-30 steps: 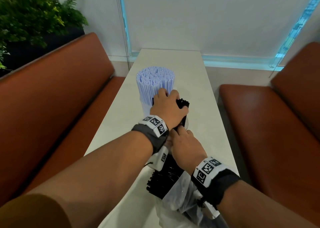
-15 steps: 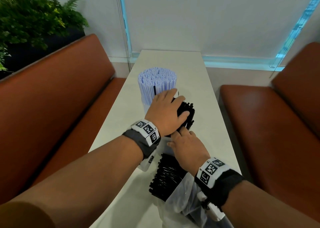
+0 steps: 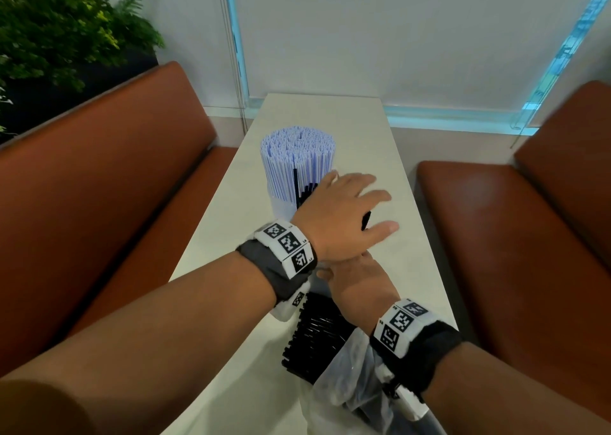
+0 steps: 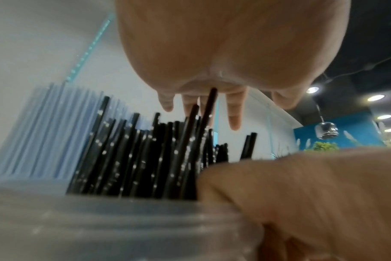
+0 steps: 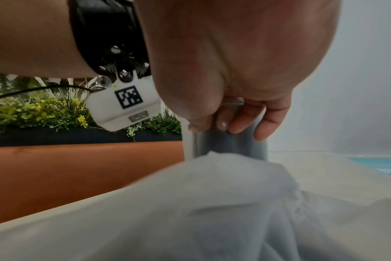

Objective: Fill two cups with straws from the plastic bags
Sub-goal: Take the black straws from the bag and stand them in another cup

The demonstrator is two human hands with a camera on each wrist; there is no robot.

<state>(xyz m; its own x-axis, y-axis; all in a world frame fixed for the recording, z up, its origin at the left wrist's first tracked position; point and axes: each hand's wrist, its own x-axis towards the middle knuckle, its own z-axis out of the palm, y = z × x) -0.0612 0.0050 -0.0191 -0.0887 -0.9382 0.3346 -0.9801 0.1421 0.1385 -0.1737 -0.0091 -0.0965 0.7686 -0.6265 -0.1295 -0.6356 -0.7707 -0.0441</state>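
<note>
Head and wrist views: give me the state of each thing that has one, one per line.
left hand: open, fingers spread flat over the black straws.
right hand: gripping the near cup.
black straws: upright in the near cup, tops uneven.
near cup: partly filled.
far cup: packed with white straws.
plastic bag: open, black straws lying inside.

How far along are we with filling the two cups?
Done: the far cup is packed with white straws. In hand: right hand holds the near cup; open left hand is over its black straws. Left: more black straws lie by the bag.
</note>
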